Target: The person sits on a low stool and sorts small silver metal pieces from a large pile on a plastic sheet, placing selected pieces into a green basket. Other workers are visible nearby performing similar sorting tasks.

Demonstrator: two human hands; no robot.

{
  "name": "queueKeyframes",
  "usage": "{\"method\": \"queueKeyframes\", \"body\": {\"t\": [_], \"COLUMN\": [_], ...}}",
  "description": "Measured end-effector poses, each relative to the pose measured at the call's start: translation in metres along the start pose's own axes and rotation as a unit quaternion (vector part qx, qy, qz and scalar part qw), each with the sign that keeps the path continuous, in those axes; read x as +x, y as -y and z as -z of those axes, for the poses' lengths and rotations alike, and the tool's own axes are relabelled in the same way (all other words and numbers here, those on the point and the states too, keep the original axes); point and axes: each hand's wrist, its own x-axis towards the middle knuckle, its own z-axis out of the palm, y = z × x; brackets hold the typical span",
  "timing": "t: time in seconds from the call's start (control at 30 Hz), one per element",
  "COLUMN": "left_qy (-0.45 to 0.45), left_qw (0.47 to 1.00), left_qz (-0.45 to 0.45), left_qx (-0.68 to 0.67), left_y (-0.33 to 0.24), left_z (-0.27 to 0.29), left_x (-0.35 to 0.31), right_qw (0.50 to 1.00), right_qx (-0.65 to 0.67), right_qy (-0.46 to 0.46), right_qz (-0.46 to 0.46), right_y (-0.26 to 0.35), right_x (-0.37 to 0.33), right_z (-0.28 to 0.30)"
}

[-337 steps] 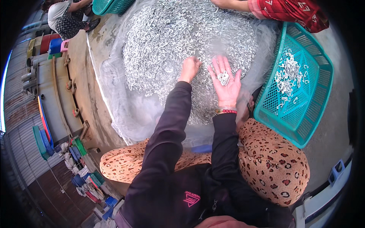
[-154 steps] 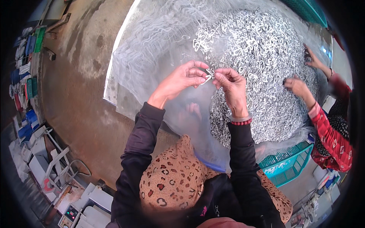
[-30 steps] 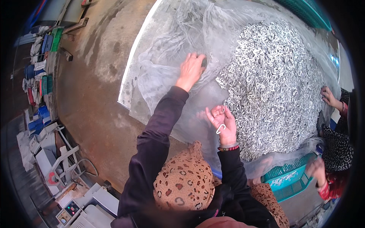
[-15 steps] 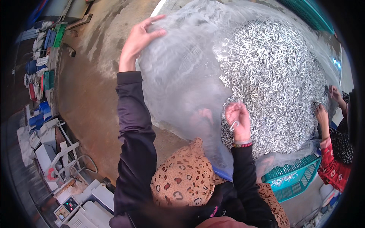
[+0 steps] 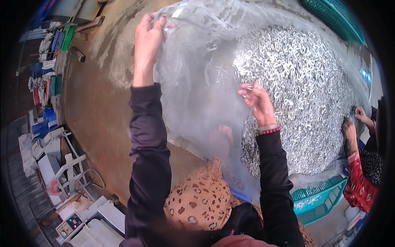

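Note:
A big heap of small silvery-white curved pieces (image 5: 304, 94), shaped like hooks or open links, lies on a sheer whitish net (image 5: 193, 78). At the net's far left edge my left hand (image 5: 149, 39) is closed, gripping a gathered fold between thumb and fingers. Over the left side of the heap, my right hand (image 5: 260, 101) has its fingers curled, with one or more of the curved pieces pinched at the fingertips. A bare foot (image 5: 225, 132) shows dimly through the net, left of the heap.
Another person's hands (image 5: 350, 131) work at the heap's right edge. A teal plastic basket (image 5: 323, 201) stands at the near right, another green basket (image 5: 335, 18) at the far right. White machinery (image 5: 92, 224) stands at the lower left; the wet brown floor (image 5: 98, 123) stretches between.
My left hand, fingers spread before, has closed on the net and lifted its edge. My right hand has moved farther away over the heap, still with a curved piece. The net has shifted.

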Motion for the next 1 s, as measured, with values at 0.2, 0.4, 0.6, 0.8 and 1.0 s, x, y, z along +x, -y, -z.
{"method": "queueKeyframes", "body": {"t": [0.2,0.4,0.6,0.8,1.0], "left_qy": [0.074,0.104,0.113,-0.046,-0.154], "left_qw": [0.980,0.966,0.970,0.967,0.983], "left_qz": [0.071,0.069,0.061,0.084,0.095], "left_qx": [-0.172,-0.226,-0.208,-0.237,0.037], "left_y": [-0.029,-0.044,-0.047,-0.007,0.070], "left_z": [0.012,0.005,0.001,0.014,-0.003], "left_x": [-0.008,-0.007,-0.007,0.013,0.010], "right_qw": [0.994,0.998,0.997,0.990,0.945], "right_qx": [-0.105,-0.064,-0.048,0.042,-0.004], "right_qy": [0.030,0.005,0.025,-0.037,-0.104], "right_qz": [-0.017,0.012,0.051,0.133,0.311], "right_y": [-0.016,-0.011,-0.004,0.004,0.008], "right_x": [0.076,0.107,0.128,0.100,0.072], "right_z": [-0.038,-0.049,-0.071,-0.064,-0.063]}}
